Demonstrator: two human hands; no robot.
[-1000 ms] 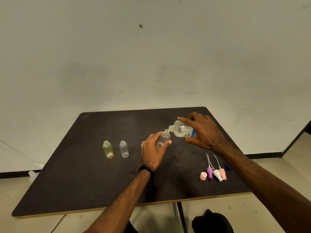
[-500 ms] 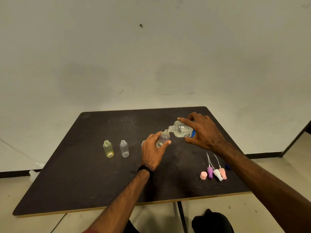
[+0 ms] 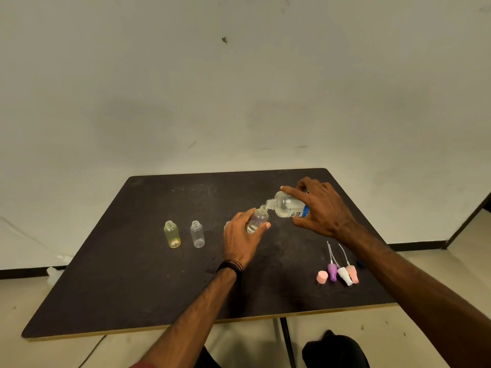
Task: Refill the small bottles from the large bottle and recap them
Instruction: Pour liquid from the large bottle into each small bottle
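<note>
My right hand [image 3: 322, 212] grips the large clear bottle [image 3: 285, 207] with a blue label, tipped sideways so its open mouth meets the neck of a small clear bottle [image 3: 258, 219]. My left hand [image 3: 240, 241] holds that small bottle tilted toward the large one; a little liquid shows at its bottom. To the left stand a small yellow bottle [image 3: 172, 234] and a small clear bottle [image 3: 197, 234], both uncapped and upright. Another small bottle [image 3: 226, 225] is mostly hidden behind my left hand.
The dark table [image 3: 132, 288] has its front edge near me. At the right front lie a pink cap [image 3: 322, 277] and purple [image 3: 332, 271], white [image 3: 345, 276] and pink [image 3: 352, 273] spray tops with tubes. A small blue cap [image 3: 360, 262] lies beside my right forearm.
Hardly anything has moved; both hands keep the two bottles mouth to mouth, with the small bottle shifted only slightly.
</note>
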